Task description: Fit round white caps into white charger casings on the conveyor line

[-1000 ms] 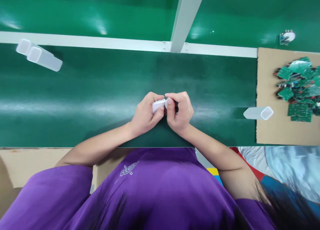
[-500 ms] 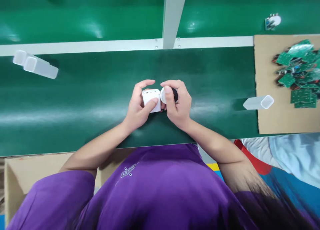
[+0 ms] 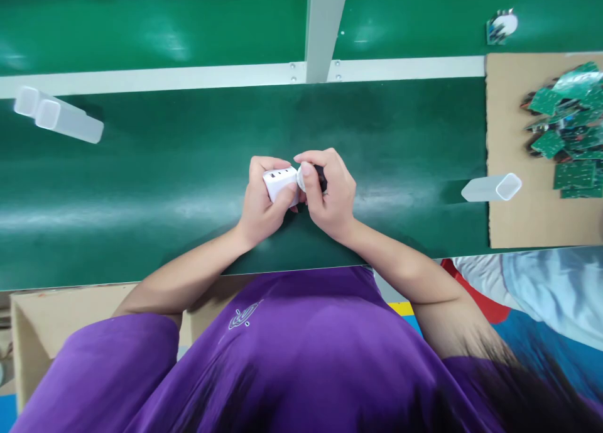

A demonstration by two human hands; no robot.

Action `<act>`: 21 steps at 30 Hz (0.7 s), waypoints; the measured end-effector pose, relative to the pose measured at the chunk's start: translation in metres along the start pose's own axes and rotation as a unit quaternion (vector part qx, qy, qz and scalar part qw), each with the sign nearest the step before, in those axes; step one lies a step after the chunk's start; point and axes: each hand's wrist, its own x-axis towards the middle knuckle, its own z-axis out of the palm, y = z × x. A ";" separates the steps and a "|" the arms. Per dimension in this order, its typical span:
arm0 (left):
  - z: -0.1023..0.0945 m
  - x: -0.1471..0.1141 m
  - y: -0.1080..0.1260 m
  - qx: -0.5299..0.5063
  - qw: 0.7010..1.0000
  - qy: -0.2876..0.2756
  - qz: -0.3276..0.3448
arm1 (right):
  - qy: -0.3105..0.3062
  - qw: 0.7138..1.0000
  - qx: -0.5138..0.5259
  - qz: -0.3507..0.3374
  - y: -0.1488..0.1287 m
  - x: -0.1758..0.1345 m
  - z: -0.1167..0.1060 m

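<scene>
Near the front of the green bench, my left hand (image 3: pixel 265 200) is closed around a white charger housing (image 3: pixel 281 183) with small port slots on its upper face. My thumb presses on the near side of the housing. My right hand (image 3: pixel 332 197) pinches a small round piece (image 3: pixel 301 179), white at the face and black behind, with thumb and forefinger. The white edge of that piece meets the housing's right side. Whether the two are joined cannot be made out, as fingers cover the underside.
Two translucent white sleeves (image 3: pixel 70 120) lie at the left; another sleeve (image 3: pixel 490 188) lies at the right by a cardboard sheet (image 3: pixel 513 225). Green circuit boards (image 3: pixel 577 128) are piled on it. A metal post (image 3: pixel 326 31) rises behind, and one board assembly (image 3: pixel 502 27) sits beyond.
Both hands have shifted slightly left with their pieces. My left forefinger has come down onto the housing's far edge, and the housing has tilted. The camera view has moved a little.
</scene>
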 end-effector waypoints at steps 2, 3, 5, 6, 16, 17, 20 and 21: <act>0.001 -0.004 -0.004 0.006 1.000 0.010 0.012 | 0.021 0.999 0.017 -0.025 -0.001 0.000 0.000; 0.002 -0.006 -0.006 0.011 1.000 0.017 0.023 | 0.029 0.999 0.025 -0.034 -0.001 -0.001 0.000; 0.002 -0.009 -0.007 0.021 0.998 0.025 0.048 | 0.037 0.998 0.032 -0.043 -0.002 -0.002 0.001; 0.003 -0.009 -0.007 0.028 0.998 0.025 0.059 | 0.038 0.998 0.029 -0.046 -0.002 -0.003 0.001; -0.002 0.003 -0.007 -0.013 1.000 0.003 -0.011 | -0.006 0.998 0.062 -0.001 0.005 0.001 0.004; -0.003 0.007 -0.005 -0.069 0.996 -0.022 -0.049 | -0.012 0.995 0.100 0.026 0.006 0.004 0.002; -0.007 0.019 0.003 -0.225 0.966 -0.054 -0.118 | -0.039 0.958 0.240 0.150 0.011 0.016 -0.006; -0.008 0.022 0.006 -0.255 0.958 -0.046 -0.124 | -0.042 0.940 0.278 0.190 0.013 0.020 -0.010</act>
